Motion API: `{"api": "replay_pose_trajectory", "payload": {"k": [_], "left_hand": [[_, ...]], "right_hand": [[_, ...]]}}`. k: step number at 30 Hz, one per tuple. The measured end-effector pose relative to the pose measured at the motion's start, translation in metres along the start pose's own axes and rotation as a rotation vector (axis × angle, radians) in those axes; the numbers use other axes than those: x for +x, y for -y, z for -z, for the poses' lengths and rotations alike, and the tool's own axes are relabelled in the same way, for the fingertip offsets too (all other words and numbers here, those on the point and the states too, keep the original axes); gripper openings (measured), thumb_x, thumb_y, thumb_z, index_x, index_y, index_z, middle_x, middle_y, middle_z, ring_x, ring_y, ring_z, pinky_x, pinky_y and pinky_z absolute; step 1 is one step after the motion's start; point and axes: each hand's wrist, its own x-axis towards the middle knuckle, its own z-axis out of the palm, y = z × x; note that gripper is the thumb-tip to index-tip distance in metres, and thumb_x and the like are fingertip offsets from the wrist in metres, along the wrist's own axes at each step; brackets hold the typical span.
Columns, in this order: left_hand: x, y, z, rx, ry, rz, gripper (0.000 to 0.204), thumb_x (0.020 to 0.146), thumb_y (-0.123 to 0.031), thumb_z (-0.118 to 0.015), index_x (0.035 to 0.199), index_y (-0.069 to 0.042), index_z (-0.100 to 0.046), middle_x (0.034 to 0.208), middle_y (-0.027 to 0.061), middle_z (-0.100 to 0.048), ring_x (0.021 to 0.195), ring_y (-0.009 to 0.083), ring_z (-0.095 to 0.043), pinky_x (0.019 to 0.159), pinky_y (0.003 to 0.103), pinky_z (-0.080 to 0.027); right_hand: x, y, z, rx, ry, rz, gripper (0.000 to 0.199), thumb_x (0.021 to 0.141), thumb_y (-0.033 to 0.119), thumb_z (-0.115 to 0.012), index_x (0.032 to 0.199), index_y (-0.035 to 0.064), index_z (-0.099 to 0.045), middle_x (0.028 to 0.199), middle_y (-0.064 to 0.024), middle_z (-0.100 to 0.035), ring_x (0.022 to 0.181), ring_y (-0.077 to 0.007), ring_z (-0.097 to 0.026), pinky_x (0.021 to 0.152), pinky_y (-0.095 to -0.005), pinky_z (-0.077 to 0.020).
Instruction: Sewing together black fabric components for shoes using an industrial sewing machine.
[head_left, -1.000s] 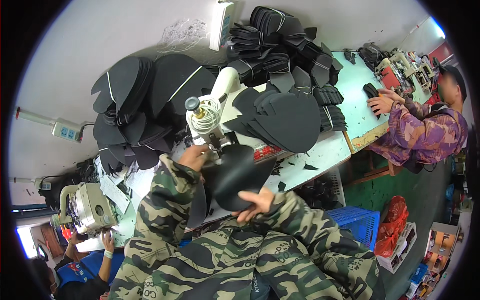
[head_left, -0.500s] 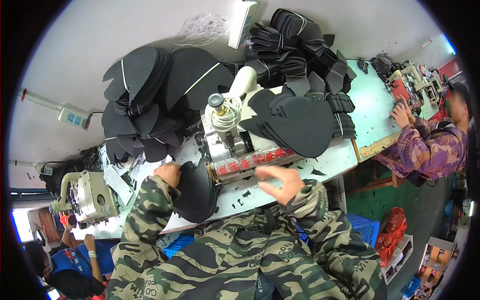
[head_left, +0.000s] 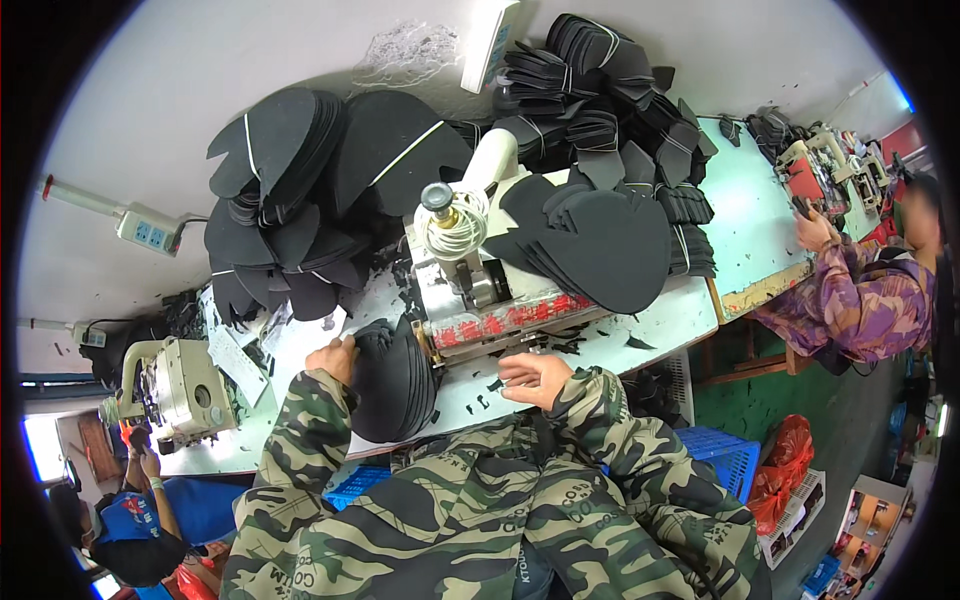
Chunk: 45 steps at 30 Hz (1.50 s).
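A stack of thin black rounded sheet pieces (head_left: 392,390) lies on the table, just left of a cream sewing-type machine (head_left: 455,290) with a worn red front edge. At the stack's upper left edge, my left hand (head_left: 334,361) has its fingers closed on the pieces; how many it grips is hidden. My right hand (head_left: 538,379) is in front of the machine's red edge, fingers loosely stretched to the left and nothing visible in them. Another pile of black heart-shaped pieces (head_left: 605,250) rests on top of the machine. A coil of pale cord (head_left: 455,228) hangs around its knob.
Tied bundles of black pieces (head_left: 290,150) are heaped behind and left; more bundles (head_left: 600,95) rise at the back. Black scraps (head_left: 560,345) dot the white table (head_left: 650,325). Blue crates (head_left: 725,455) stand below. Co-workers sit at right (head_left: 860,300) and lower left (head_left: 130,530).
My right hand has moved left and slightly down, its spread fingers drawn closer together. My left hand stays at the stack, whose upper edges now look more fanned.
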Motion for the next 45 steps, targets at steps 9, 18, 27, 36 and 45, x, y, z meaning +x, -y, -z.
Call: {"api": "replay_pose_trajectory", "payload": {"k": [9,18,27,36,45], "left_hand": [[-0.001,-0.072,0.108,-0.762,0.338,-0.574,0.018,0.074,-0.016,-0.061,0.088,-0.005,-0.063,0.075,0.0145,-0.064,0.073,0.0321,-0.062,0.066,0.036,-0.048],[0.034,-0.125,0.078,-0.687,0.085,-0.058,0.021,0.082,-0.019,-0.055,0.091,-0.001,-0.06,0.08,0.0228,-0.06,0.08,0.0396,-0.058,0.068,0.042,-0.044],[0.071,-0.14,0.072,-0.697,0.139,-0.113,0.025,0.08,-0.021,-0.051,0.093,-0.003,-0.062,0.08,0.0233,-0.061,0.081,0.0407,-0.058,0.072,0.045,-0.045],[0.05,-0.039,0.048,0.019,0.022,-0.066,0.026,0.078,-0.033,-0.059,0.095,-0.013,-0.061,0.077,0.0191,-0.063,0.075,0.0344,-0.062,0.064,0.044,-0.048],[0.022,-0.019,0.044,0.116,0.149,-0.082,0.025,0.074,-0.028,-0.065,0.089,-0.008,-0.064,0.076,0.0156,-0.064,0.076,0.0327,-0.062,0.069,0.042,-0.049]], "right_hand": [[-0.003,0.01,-0.007,-0.215,0.077,0.269,0.087,0.067,0.032,-0.076,0.135,0.0051,-0.028,0.123,-0.0168,-0.05,0.116,-0.0294,-0.048,0.097,-0.0377,-0.0372],[0.014,0.029,0.001,0.352,-0.291,-0.026,0.027,0.081,0.013,-0.058,0.102,-0.0029,-0.062,0.088,-0.0097,-0.066,0.078,-0.014,-0.06,0.073,-0.0281,-0.0465],[-0.006,0.027,-0.005,0.592,-0.108,-0.212,0.035,0.084,0.021,-0.057,0.108,-0.0029,-0.055,0.086,-0.0151,-0.065,0.072,-0.0213,-0.064,0.062,-0.0282,-0.051],[-0.07,0.088,0.051,0.188,-0.879,0.191,0.033,0.082,0.02,-0.055,0.109,0.0027,-0.058,0.103,-0.0169,-0.061,0.097,-0.0282,-0.058,0.083,-0.0379,-0.0438],[-0.041,0.069,0.037,-0.589,-0.622,0.498,0.048,0.072,0.022,-0.066,0.114,0.0027,-0.055,0.114,-0.0175,-0.056,0.107,-0.0309,-0.053,0.094,-0.0378,-0.0402]]}}
